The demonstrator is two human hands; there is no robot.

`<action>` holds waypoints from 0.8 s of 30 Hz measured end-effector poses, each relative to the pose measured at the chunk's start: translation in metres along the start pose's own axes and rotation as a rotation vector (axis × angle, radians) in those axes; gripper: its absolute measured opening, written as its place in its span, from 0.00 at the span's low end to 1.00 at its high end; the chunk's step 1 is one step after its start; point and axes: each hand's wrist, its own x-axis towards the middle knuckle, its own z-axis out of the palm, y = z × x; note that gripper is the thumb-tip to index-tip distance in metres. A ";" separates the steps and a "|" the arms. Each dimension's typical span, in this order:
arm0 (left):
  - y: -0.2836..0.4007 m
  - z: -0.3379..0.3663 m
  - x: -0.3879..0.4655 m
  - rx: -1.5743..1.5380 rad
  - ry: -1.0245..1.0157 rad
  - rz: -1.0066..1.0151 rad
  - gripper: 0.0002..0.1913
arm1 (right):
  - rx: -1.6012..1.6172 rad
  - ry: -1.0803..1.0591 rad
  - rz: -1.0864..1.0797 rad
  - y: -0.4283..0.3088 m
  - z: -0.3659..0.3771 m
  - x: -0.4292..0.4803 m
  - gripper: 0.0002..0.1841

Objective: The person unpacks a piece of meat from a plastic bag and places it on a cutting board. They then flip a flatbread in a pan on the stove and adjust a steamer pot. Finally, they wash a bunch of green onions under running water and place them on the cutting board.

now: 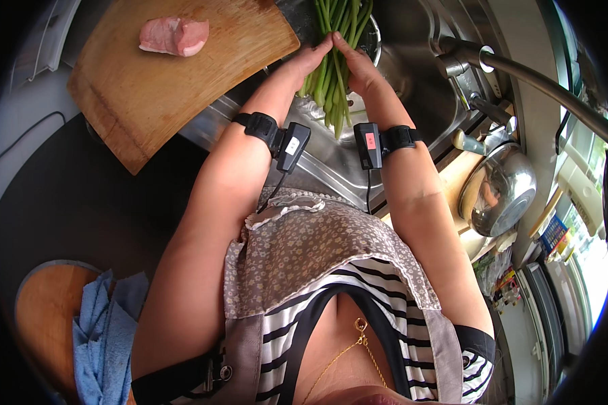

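Between my two hands is a bunch of long green vegetable stems, with the cut ends pointing towards me and the far ends running out of the top of the picture. My left hand wraps the bunch from the left. From the right, my right hand closes around it, and the two thumbs nearly meet on top. Most of the fingers are hidden behind the stems. The stems hang over a stainless steel sink. Part of a metal bowl's rim shows behind them.
A piece of raw meat lies on a wooden cutting board left of the sink. A faucet arches in at the right. An upturned steel bowl leans beyond my right forearm. A blue cloth drapes over a wooden stool.
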 end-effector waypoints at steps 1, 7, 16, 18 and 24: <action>-0.001 -0.003 -0.001 -0.080 -0.048 0.032 0.45 | -0.008 0.016 0.018 0.000 -0.001 0.002 0.36; -0.001 -0.019 -0.017 -0.129 -0.019 -0.075 0.25 | 0.039 0.070 0.056 -0.002 -0.011 0.001 0.26; -0.023 -0.041 0.003 -0.540 -0.045 0.029 0.19 | 0.189 -0.024 0.100 -0.004 -0.013 -0.003 0.22; -0.026 -0.045 0.008 -0.569 -0.075 0.019 0.17 | 0.226 -0.017 0.109 -0.006 -0.010 -0.006 0.22; -0.003 -0.034 -0.010 -0.619 -0.136 0.028 0.26 | 0.327 -0.006 0.123 -0.012 0.004 -0.019 0.25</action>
